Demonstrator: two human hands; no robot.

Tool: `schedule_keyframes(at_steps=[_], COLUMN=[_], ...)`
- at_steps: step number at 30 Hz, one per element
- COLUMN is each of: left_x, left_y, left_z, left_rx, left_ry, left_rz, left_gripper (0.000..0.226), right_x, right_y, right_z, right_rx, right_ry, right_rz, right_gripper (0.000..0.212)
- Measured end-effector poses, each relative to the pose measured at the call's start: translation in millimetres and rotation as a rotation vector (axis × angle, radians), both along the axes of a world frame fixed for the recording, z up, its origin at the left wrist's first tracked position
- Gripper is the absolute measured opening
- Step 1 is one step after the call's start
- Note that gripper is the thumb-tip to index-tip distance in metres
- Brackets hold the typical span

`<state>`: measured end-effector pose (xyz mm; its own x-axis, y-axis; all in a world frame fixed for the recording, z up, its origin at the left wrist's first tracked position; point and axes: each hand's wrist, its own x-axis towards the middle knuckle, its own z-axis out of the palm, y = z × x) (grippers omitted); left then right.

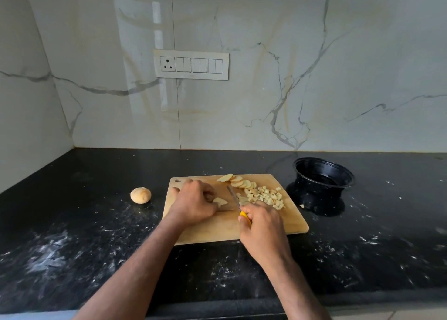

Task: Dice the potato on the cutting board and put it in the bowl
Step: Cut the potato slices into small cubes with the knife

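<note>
Your counter [72, 235] is black with white flecks and smears; the wall [266, 90] is white marble veined grey and gold; the switch plate [191, 64] is off-white; your board [212, 232] is pale tan wood; the slices [242, 182] and dice [266, 196] are pale yellow; the potato [140, 195] is beige; the bowl [323, 174] is glossy black; your knife [234, 197] has a yellow handle.

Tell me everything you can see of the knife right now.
The knife is small, with a narrow grey metal blade and a yellow handle that looks plastic. The right hand grips the handle, hiding most of it. The blade points away from the person, low over the wooden cutting board, between the potato slice under the left hand and the diced potato pile. Whether the edge touches the board is unclear.
</note>
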<state>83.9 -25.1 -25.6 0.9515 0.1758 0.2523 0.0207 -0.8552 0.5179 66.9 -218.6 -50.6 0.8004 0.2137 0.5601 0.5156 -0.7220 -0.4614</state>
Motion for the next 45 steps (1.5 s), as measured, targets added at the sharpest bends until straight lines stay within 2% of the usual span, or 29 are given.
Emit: schedule_keyframes(at_steps=[4,10,19,24,28,36,39,42,45], left_x=[-2,0,5,7,7,3,2,2,2], left_y=[-3,-7,-6,-8,-12,-13,-7,-2,-1], left_z=[1,0,-2,-4,-3,-3,-4,-3,-3], left_rx=[-0.041,-0.058,-0.098,-0.149,-0.179,-0.183,-0.184,-0.181,-0.17], left_ry=[0.006,-0.05,-0.053,-0.056,-0.045,-0.036,-0.039,-0.036,-0.044], left_rz=[-0.005,0.03,0.059,0.068,0.101,0.101,0.045,0.017,0.028], left_gripper=[0.018,0.005,0.012,0.008,0.009,0.013,0.015,0.014,0.009], right_x=[-4,2,6,6,8,-5,-7,-6,-6], right_y=[8,17,25,26,26,5,-5,-11,-4], right_z=[1,7,10,12,13,10,10,6,5], right_rx=[-0.047,-0.075,-0.116,-0.19,-0.215,-0.19,-0.168,-0.083,-0.017], right_ry=[-0.001,0.006,0.017,0.024,0.04,0.047,0.05,0.049,0.062], right_rz=[0.041,0.059,0.063,0.07,0.094,0.113,0.061,0.033,0.05], right_gripper=[0.021,0.026,0.022,0.011,0.014,0.025,0.016,0.012,0.02])
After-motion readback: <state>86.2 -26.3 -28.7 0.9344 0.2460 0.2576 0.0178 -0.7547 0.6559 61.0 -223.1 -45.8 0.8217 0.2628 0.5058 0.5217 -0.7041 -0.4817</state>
